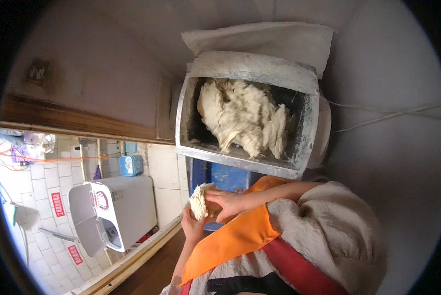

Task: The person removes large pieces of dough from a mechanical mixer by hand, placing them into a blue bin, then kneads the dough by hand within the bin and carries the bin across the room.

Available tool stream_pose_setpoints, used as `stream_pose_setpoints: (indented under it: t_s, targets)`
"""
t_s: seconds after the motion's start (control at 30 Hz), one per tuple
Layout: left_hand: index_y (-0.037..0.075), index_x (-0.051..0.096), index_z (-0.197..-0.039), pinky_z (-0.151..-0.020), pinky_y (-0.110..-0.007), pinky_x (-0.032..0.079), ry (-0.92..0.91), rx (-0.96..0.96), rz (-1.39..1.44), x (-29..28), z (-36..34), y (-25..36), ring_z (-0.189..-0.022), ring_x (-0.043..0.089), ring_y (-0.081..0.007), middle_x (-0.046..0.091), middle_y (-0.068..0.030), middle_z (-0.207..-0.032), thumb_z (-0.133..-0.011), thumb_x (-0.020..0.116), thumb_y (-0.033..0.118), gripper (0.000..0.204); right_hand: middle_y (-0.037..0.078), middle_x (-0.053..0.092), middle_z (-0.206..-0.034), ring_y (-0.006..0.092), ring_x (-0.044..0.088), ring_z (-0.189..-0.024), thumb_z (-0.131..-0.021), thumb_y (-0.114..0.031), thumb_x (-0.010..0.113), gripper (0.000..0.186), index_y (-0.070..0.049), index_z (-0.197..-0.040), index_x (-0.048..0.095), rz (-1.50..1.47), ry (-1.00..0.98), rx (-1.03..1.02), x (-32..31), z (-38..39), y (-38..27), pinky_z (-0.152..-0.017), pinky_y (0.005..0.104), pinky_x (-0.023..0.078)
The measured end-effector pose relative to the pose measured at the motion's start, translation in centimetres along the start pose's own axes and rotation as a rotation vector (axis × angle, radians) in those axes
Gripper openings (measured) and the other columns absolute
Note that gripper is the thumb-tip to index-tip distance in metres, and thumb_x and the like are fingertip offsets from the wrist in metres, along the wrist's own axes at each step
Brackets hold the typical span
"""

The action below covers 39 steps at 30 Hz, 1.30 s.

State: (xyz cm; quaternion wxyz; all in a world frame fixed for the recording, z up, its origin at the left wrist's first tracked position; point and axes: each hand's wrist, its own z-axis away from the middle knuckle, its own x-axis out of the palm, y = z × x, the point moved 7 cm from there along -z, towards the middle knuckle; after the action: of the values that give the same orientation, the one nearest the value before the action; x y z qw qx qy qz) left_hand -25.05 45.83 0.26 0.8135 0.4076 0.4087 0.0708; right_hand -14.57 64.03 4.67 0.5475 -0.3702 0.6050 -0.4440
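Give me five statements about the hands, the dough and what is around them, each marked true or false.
1. The left hand and right hand both touch a ragged piece of off-white dough. True.
2. The held piece is bigger than the other dough. False: it is smaller than the large off-white dough mass.
3. That mass lies in a rectangular grey metal trough. True.
4. The held piece is inside the trough. False: it is outside, nearer the person.
5. Bright orange cloth shows on the person's clothing. True.

This looks like a small dough-making kitchen. A metal trough (245, 162) holds a large heap of dough (245, 118), and white tiles (40, 189) show past a wooden frame (73, 121).
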Motion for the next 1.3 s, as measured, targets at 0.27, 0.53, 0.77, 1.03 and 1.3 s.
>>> stream_pose_setpoints:
  t_s: [0.27,0.53,0.77,1.03,1.3]
  targets:
    - [-0.003,0.046,-0.133,-0.103,-0.037,0.04,-0.176,0.115,-0.151,4.1,-7.7,-0.9,-0.126,0.048,-0.03,0.049,-0.0226,-0.134,-0.075,0.077,0.015,0.068,0.018,0.068,-0.1,0.0259,0.067,-0.09,-0.08,-0.02,0.071,0.037,0.001,-0.109,0.062,-0.033,0.787,0.595,-20.8,5.7,15.2,-0.078,0.0348,0.053]
    - [-0.004,0.043,-0.135,-0.093,-0.033,0.045,-0.098,-0.012,0.286,11.4,-22.3,13.7,-0.114,0.057,-0.0257,0.055,-0.0197,-0.129,-0.081,0.073,0.014,0.064,0.018,0.064,-0.113,0.0283,0.063,-0.105,-0.079,-0.028,0.073,0.052,0.001,-0.119,0.059,0.063,0.513,0.723,-19.9,1.8,26.4,-0.087,0.0376,0.05]
    - [-0.001,0.016,-0.149,-0.107,-0.044,0.032,-0.25,-0.398,0.274,17.7,-30.1,10.1,-0.137,0.031,-0.0339,0.03,-0.0255,-0.148,-0.073,0.082,0.035,0.107,0.024,0.042,-0.141,0.0348,0.044,-0.129,-0.068,-0.041,0.081,0.097,-0.002,-0.143,0.033,-0.011,0.227,0.926,-20.9,-3.0,31.4,-0.104,0.0443,0.039]
    - [0.0,0.003,-0.15,-0.111,-0.047,0.023,-0.072,-0.682,0.437,19.3,-25.8,10.0,-0.137,0.031,-0.0338,0.023,-0.0254,-0.15,-0.074,0.08,0.042,0.115,0.023,0.021,-0.152,0.0355,0.023,-0.141,-0.063,-0.045,0.083,0.117,-0.006,-0.15,0.014,0.362,-0.131,0.875,-20.8,-1.8,27.1,-0.114,0.0475,0.026]
    - [0.01,0.026,-0.148,-0.1,-0.065,0.031,-0.459,-0.963,1.149,25.2,-22.8,12.1,-0.132,0.032,-0.0429,0.029,-0.0172,-0.149,-0.081,0.065,0.058,0.091,0.031,0.027,-0.147,0.0381,0.03,-0.137,-0.058,-0.059,0.081,0.129,0.007,-0.147,0.014,-0.13,-0.123,0.885,-26.4,-4.8,27.9,-0.11,0.0469,0.031]
